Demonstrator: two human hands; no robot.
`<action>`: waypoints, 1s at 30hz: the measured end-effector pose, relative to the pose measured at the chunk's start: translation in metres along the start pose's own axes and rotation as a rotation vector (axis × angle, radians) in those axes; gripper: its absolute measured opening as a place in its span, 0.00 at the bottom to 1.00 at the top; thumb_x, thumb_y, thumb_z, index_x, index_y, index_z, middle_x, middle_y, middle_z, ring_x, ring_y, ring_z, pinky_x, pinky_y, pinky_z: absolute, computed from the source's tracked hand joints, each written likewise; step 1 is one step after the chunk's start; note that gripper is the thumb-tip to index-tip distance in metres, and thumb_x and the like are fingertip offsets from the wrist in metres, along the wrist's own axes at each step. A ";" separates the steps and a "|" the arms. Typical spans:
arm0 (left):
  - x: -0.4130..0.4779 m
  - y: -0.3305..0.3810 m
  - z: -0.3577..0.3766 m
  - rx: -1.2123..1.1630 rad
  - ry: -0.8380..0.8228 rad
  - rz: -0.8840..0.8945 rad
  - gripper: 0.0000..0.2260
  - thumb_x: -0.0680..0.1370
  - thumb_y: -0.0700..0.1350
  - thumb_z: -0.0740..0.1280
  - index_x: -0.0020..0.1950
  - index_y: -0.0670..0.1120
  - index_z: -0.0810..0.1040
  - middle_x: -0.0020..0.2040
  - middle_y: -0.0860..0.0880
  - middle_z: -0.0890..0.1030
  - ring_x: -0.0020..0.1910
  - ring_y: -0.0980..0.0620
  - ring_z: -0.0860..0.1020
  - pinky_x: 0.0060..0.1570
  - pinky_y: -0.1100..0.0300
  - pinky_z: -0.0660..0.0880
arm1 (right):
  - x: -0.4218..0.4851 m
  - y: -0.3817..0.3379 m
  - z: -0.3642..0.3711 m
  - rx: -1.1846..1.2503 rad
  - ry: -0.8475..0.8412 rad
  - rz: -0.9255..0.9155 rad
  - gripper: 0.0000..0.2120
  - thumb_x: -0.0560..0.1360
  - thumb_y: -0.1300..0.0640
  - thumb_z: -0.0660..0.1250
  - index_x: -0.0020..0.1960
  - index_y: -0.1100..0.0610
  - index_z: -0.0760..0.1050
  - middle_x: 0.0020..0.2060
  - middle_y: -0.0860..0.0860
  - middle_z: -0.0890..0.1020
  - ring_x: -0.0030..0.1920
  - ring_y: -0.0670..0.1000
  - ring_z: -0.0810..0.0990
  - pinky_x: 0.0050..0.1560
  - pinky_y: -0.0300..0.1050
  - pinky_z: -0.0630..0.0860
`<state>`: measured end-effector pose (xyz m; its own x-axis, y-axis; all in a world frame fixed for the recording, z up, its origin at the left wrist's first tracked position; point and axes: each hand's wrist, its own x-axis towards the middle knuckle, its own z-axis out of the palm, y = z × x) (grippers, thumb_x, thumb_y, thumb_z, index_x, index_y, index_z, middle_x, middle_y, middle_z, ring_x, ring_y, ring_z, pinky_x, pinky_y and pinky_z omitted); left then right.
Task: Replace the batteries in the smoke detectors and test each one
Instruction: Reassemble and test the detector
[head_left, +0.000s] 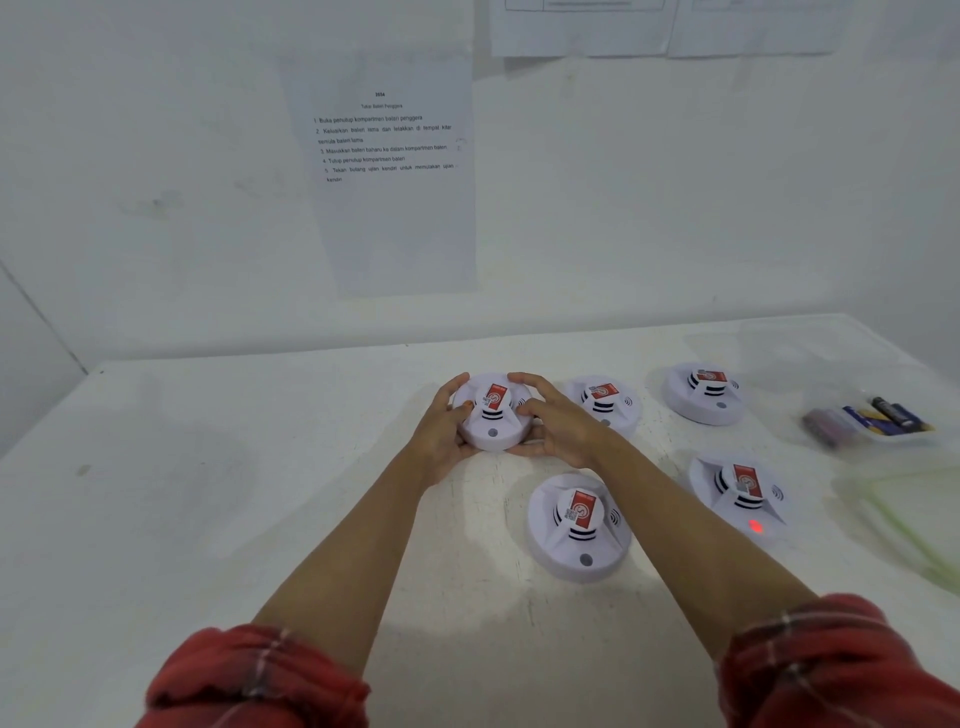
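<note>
Partly hidden: detector (492, 415) rim under left hand (441, 436), right hand (558, 431); batteries (883, 415) blurred.

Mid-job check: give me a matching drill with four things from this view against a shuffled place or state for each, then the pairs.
Things
1. far-left smoke detector
2. front-right smoke detector
3. batteries
4. instruction sheet

Place or state
a. on the wall
b. red light lit
c. gripped between left hand and right hand
d. in a clear tray

Pairs: 1-c, 2-b, 3-d, 4-a
</note>
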<state>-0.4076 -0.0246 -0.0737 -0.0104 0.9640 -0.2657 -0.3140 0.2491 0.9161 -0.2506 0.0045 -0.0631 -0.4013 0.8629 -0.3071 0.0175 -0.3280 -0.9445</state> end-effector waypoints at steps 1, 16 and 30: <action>0.000 0.000 0.000 0.003 0.002 0.003 0.19 0.81 0.38 0.56 0.71 0.52 0.64 0.70 0.45 0.69 0.59 0.44 0.73 0.51 0.52 0.74 | 0.000 0.000 0.000 -0.001 -0.001 0.000 0.18 0.78 0.64 0.55 0.63 0.46 0.67 0.56 0.57 0.73 0.51 0.57 0.75 0.51 0.50 0.78; -0.001 -0.001 0.001 -0.001 0.001 0.017 0.19 0.81 0.38 0.56 0.71 0.51 0.63 0.70 0.45 0.69 0.59 0.44 0.72 0.47 0.56 0.76 | 0.000 -0.001 0.000 -0.022 0.003 0.017 0.18 0.78 0.63 0.56 0.63 0.46 0.67 0.57 0.58 0.73 0.52 0.58 0.75 0.53 0.51 0.77; -0.002 -0.001 0.003 0.016 0.012 0.026 0.20 0.81 0.38 0.56 0.72 0.50 0.62 0.69 0.45 0.69 0.57 0.45 0.73 0.45 0.57 0.76 | 0.000 -0.001 0.000 -0.036 -0.004 0.015 0.18 0.78 0.63 0.55 0.62 0.45 0.67 0.58 0.58 0.73 0.51 0.58 0.75 0.50 0.49 0.78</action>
<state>-0.4047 -0.0268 -0.0733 -0.0301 0.9690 -0.2450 -0.2986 0.2252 0.9274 -0.2503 0.0051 -0.0624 -0.4047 0.8564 -0.3205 0.0564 -0.3264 -0.9435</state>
